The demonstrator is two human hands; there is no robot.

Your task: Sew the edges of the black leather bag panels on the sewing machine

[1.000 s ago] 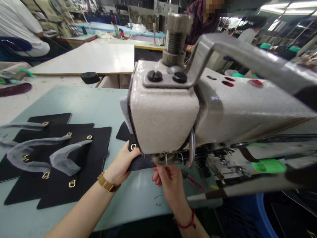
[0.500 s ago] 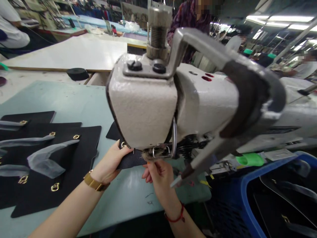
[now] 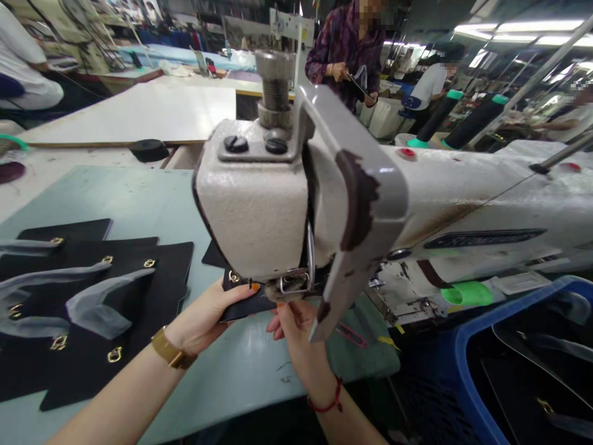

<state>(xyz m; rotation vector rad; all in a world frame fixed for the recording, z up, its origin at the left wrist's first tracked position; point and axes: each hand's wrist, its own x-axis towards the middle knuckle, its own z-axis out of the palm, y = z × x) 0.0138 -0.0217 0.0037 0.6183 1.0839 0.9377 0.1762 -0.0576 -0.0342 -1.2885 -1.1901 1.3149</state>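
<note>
A white sewing machine [image 3: 252, 213] stands over a pale green tabletop [image 3: 241, 377]. Under its head lies a black leather piece [image 3: 245, 306] with a gold ring fitting. My left hand [image 3: 204, 315], with a gold watch at the wrist, grips this piece from the left, thumb on top. Close to the needle area, my right hand [image 3: 296, 324] has its fingers curled and its fingertips at the piece's right end; what they pinch is partly hidden. Black panels [image 3: 162, 309] with gold fittings and wrapped straps are stacked at the left.
A blue basket [image 3: 463, 346] holding black panels is at the right. Near it are a green cup [image 3: 466, 293] and pink snips [image 3: 351, 334]. A black roll [image 3: 148, 149] lies behind the panels. A person [image 3: 345, 52] stands beyond the machine, holding a dark item.
The view has shifted, showing more of the machine's arm and the thread cones. My left thumb now reaches further onto the black piece, nearer the needle area. My right hand stays about where it was.
</note>
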